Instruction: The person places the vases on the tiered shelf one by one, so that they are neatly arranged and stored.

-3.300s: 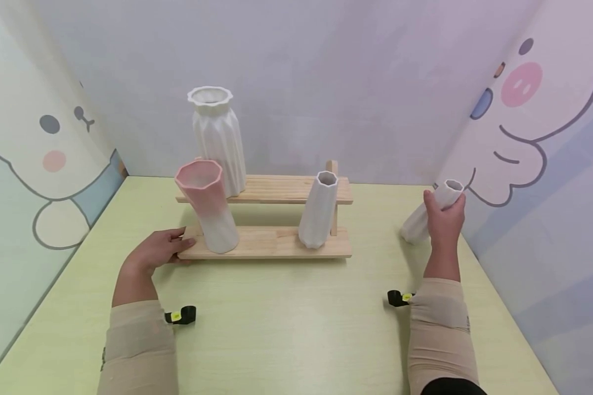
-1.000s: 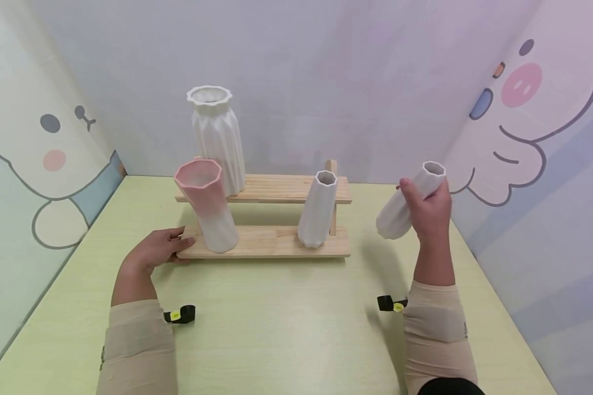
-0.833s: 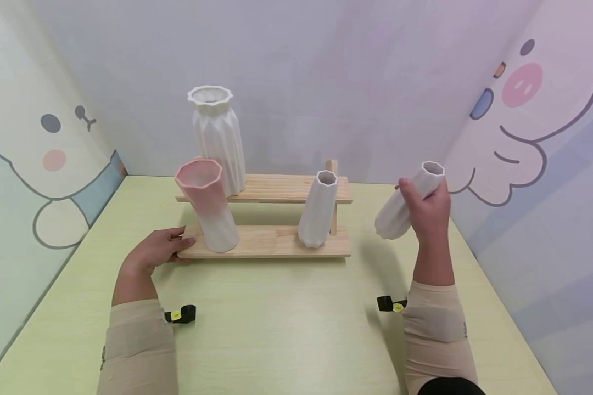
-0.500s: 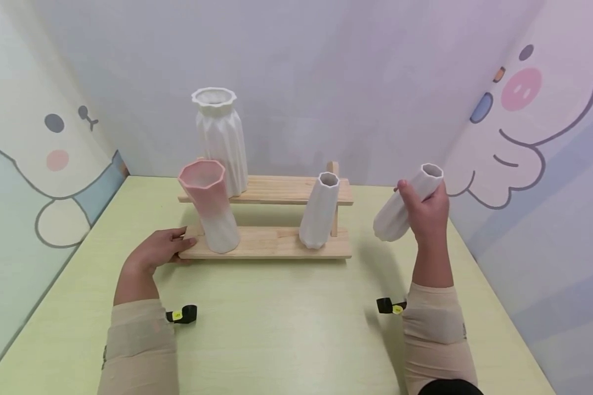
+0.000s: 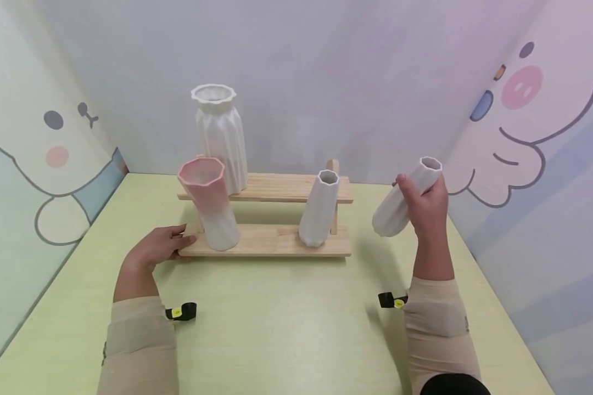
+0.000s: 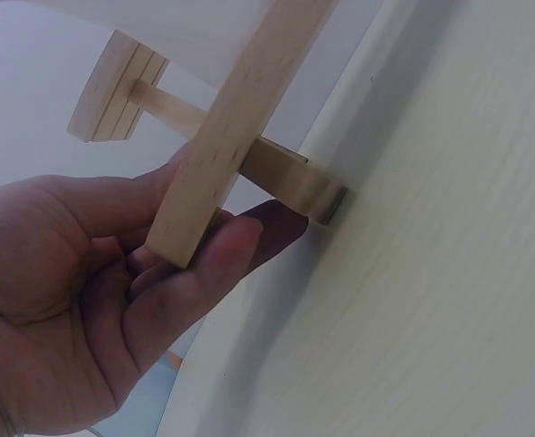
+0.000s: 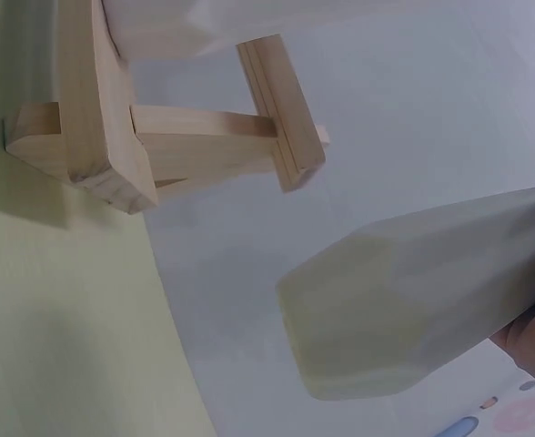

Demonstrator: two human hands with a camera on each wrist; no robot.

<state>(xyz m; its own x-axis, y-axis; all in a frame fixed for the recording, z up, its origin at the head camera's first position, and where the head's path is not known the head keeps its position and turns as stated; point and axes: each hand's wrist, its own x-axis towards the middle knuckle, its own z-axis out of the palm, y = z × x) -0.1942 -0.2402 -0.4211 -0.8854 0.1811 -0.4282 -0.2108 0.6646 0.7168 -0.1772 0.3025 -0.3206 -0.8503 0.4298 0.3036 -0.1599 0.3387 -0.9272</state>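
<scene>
A two-tier wooden stand (image 5: 267, 241) rests on the table. My left hand (image 5: 157, 245) grips the left end of its lower board; in the left wrist view, thumb and fingers pinch the board's end (image 6: 195, 200). My right hand (image 5: 429, 211) holds a faceted white vase (image 5: 391, 214), tilted with its mouth up and to the right. It hangs above the table, apart from the stand's right end, its base (image 7: 340, 319) showing in the right wrist view. A pink-and-white vase (image 5: 212, 208) and a slim white vase (image 5: 318, 211) stand on the lower board.
A tall white vase (image 5: 221, 142) with a scalloped rim stands on the left of the upper board (image 5: 286, 187), partly behind the pink one. Walls printed with cartoon animals enclose the back and sides of the table (image 5: 277, 318).
Since the oldest frame, my right hand has lifted the white vase from the right side of the table and brought it leftward. Over the last second it stays nearly still. My left hand keeps its place.
</scene>
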